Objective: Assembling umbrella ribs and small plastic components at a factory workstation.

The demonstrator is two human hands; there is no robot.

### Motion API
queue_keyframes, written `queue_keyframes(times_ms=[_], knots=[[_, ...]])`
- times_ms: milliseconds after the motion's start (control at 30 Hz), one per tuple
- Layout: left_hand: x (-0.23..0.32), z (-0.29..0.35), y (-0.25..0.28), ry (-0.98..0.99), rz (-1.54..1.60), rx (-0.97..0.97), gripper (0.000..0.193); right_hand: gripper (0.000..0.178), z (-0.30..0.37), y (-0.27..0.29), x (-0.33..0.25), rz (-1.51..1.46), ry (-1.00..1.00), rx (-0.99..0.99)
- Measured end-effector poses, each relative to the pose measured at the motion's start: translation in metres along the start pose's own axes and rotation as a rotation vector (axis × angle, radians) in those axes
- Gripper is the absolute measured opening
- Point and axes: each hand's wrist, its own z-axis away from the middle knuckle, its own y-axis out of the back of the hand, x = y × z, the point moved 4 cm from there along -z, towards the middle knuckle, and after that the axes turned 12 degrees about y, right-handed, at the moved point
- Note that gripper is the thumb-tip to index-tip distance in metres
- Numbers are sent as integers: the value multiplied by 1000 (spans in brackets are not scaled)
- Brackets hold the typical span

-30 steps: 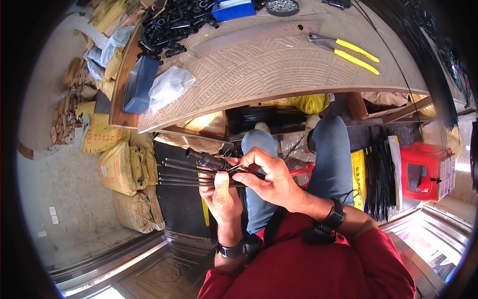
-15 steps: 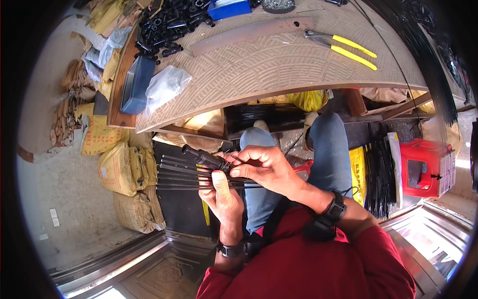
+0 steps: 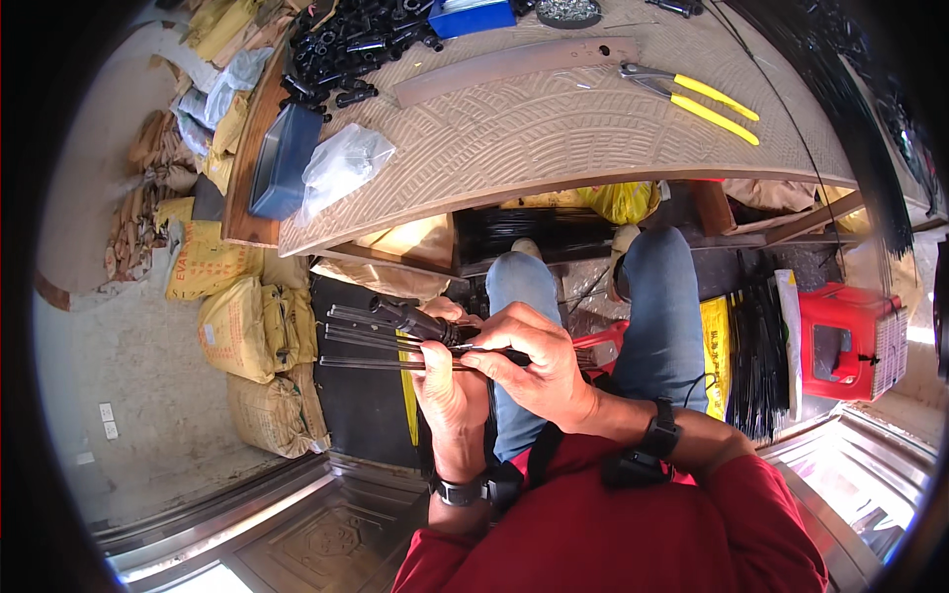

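Over my lap I hold what looks like a black umbrella frame, a tubular plastic hub (image 3: pixel 403 316) with several thin dark ribs (image 3: pixel 358 341) fanning out to the left. My left hand (image 3: pixel 450 400) is closed around it from below, thumb up across the ribs. My right hand (image 3: pixel 539 361) pinches at the hub's right end, thumb against forefinger, on a rib there. Its fingers cover the exact spot where the rib meets the hub.
Ahead, the patterned worktable (image 3: pixel 494 128) carries yellow-handled pliers (image 3: pixel 692 99), a flat metal bar (image 3: pixel 514 71), a clear plastic bag (image 3: pixel 346 168), a blue bin (image 3: pixel 285 163) and black plastic parts (image 3: pixel 346 44). A red stool (image 3: pixel 840 341) and dark rods (image 3: pixel 756 361) lie right; yellow sacks (image 3: pixel 237 326) left.
My right hand has turned and come down slightly, its fingers now curled closer over the hub. The ribs have drawn into tighter groups. The whole view has shifted a little.
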Motion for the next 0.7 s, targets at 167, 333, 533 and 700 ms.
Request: queue_keyframes(times_ms=[167,333,533,700], knots=[[0,3,-3,-3,25,73,43,12,-4,2,10,-104,-172,-112],[0,7,-3,-171,-166,136,45,13,-6,3,14,-279,-307,-159],[7,3,-8,-270,-358,187,51,18,-3,-3,0,-75,-329,-144],[13,8,-17,-252,-363,83,49,24,-7,2,-11,45,-9,-196]])
